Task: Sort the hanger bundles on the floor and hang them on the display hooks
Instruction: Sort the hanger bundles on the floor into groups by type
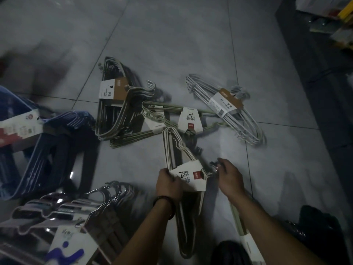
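Blue hanger bundles (57, 142) lie far left on the floor (172, 44). Left hand (168, 183) grips the cream bundle (191, 177), fingers curled round its edge, in front of the person. Its long axis runs away from them, hooks (214, 166) pointing right. Right hand (228, 176) has its fingers pinching those hooks.

Packaged goods (342, 18) clutter the shelving at the upper right, and a shiny black bag (322, 232) slumps at the lower right.
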The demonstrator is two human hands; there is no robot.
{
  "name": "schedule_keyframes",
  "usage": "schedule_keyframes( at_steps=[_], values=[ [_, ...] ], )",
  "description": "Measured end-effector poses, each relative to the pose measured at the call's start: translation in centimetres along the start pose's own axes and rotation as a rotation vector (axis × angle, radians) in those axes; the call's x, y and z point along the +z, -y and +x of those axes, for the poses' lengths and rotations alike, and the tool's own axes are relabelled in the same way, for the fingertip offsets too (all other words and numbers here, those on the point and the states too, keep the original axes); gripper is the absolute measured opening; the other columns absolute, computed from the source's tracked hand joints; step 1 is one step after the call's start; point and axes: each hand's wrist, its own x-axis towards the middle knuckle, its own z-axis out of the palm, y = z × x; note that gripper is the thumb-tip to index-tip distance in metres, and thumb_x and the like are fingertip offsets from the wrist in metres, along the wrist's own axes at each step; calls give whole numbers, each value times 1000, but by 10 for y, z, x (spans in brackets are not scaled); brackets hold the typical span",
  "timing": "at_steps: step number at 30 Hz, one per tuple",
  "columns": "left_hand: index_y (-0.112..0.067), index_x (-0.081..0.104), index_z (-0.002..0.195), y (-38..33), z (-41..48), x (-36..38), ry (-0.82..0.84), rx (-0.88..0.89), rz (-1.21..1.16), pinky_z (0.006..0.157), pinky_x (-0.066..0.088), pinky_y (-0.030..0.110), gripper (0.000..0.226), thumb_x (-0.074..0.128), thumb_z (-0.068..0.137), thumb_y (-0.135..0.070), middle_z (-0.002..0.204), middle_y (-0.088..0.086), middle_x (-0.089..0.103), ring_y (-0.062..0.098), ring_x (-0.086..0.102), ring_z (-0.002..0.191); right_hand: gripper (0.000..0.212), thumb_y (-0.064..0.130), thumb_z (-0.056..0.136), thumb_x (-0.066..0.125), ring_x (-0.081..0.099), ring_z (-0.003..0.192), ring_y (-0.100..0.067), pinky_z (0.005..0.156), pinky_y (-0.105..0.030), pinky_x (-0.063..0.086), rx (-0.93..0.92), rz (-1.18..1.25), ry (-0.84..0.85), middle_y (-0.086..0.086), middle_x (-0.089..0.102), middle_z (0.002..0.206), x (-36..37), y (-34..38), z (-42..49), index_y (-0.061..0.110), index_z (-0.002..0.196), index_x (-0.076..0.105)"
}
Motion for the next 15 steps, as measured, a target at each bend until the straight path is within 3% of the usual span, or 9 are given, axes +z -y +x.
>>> schedule_keyframes(
  at_steps=[2, 5, 7, 10, 13, 15],
  values=[
    [-17, 46, 122, -1, 3, 0, -25, -31, -21, 92, 59, 48, 29, 59, 96, -12, 117, 8, 64, 26, 64, 102, 26, 20, 107, 51, 67, 112, -28, 85, -28, 46, -50, -52, 53, -5, 73, 122, -1, -1, 6, 20, 126, 69],
    [-10, 47, 115, 4, 7, -6, -47, -59, -39, 84, 57, 44, 25, 61, 94, -11, 108, 9, 60, 25, 61, 95, 20, 21, 107, 52, 69, 101, -26, 78, -29, 49, -96, -64, 114, -2, 75, 112, 2, 3, 7, 21, 117, 69],
    [-3, 53, 107, 22, 15, -9, -80, -91, -33, 80, 59, 45, 38, 72, 81, -23, 101, 14, 64, 30, 65, 91, 17, 21, 108, 51, 68, 95, -21, 74, -24, 51, -122, -53, 154, 1, 74, 104, 11, 6, -6, 23, 111, 68],
    [-1, 57, 107, 65, 28, -18, -165, -186, 58, 84, 60, 49, 71, 68, 56, -48, 104, 20, 70, 40, 70, 95, 17, 20, 108, 51, 67, 96, -14, 82, -29, 54, -132, 57, 205, 7, 71, 103, 35, -2, -45, 28, 104, 65],
    [2, 48, 117, 66, 15, -31, -123, -229, 87, 91, 55, 42, 77, 75, 65, -47, 117, 22, 65, 42, 65, 110, 19, 21, 110, 47, 63, 104, -11, 88, -29, 53, -168, 120, 238, 6, 66, 111, 55, -8, -75, 31, 111, 62],
    [-2, 48, 117, 68, 18, -34, -108, -231, 93, 90, 59, 49, 83, 77, 59, -54, 116, 24, 67, 44, 67, 107, 19, 24, 110, 45, 60, 110, -11, 92, -31, 52, -170, 94, 233, 4, 62, 117, 60, -11, -80, 28, 122, 59]
  ],
)
